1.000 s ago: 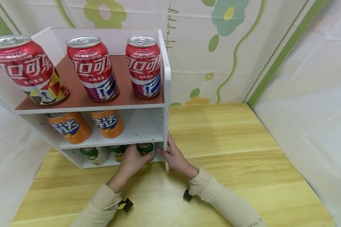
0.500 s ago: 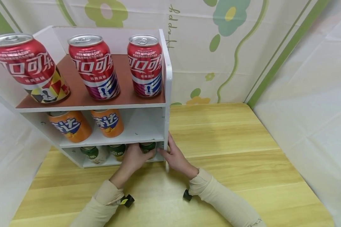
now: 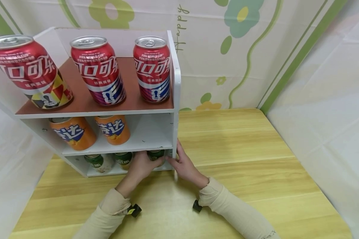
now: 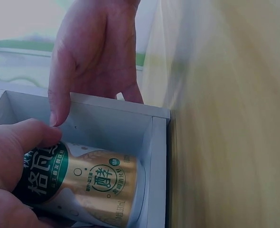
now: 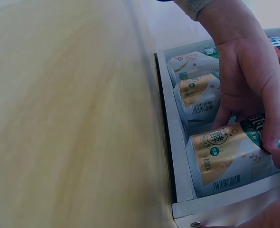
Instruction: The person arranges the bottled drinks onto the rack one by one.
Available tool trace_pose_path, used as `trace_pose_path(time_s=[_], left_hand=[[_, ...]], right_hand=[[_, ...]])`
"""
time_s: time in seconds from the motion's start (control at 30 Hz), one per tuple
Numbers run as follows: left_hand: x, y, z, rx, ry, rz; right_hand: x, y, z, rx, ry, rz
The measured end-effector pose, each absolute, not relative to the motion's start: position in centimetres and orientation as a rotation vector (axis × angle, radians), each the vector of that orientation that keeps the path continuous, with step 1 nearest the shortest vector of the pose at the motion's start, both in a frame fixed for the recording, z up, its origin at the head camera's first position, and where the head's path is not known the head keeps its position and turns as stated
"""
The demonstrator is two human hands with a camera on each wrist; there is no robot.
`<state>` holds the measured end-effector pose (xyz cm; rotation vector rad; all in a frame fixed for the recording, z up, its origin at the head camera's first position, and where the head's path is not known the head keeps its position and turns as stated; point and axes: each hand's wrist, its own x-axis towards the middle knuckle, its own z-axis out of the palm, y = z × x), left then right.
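A white three-tier shelf (image 3: 176, 99) stands on the table. In its bottom tier, at the right end, my left hand (image 3: 141, 167) grips an upright green, gold and white drink can (image 4: 102, 183), thumb across the front and fingers reaching round the far side. My right hand (image 3: 186, 167) holds the shelf's right side panel (image 4: 116, 107) low down, thumb over the front edge and fingers along the outside. The two thumbs lie close together. To the left in the same tier stand two matching cans, a middle can (image 5: 197, 97) and a left can (image 3: 98, 163).
Two orange soda cans, one outer (image 3: 74, 134) and one inner (image 3: 113, 131), stand on the middle tier, left of a bare stretch. Three red cola cans (image 3: 97, 71) line the top. The wooden table (image 3: 242, 172) extends to the right. A flower-printed cloth (image 3: 203, 66) hangs behind.
Early on, my left hand and its can shifted slightly right, toward the side panel; since then they have stayed nearly still. My right hand keeps its place on the panel.
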<state>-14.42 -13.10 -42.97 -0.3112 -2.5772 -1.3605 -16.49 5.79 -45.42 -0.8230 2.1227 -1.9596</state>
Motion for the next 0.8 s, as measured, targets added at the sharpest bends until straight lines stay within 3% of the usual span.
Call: trace_pose_path(time_s=[0.33, 0.8], left_hand=[[-14.3, -13.0, -43.0, -0.307, -2.576, -1.315], [-14.2, -12.6, -43.3, -0.255, -2.551, -1.285]], right_hand=[[-15.4, 6.0, -43.2, -0.841, 2.107, -1.96], [-16.9, 5.9, -46.3, -0.835, 2.125, -1.961]])
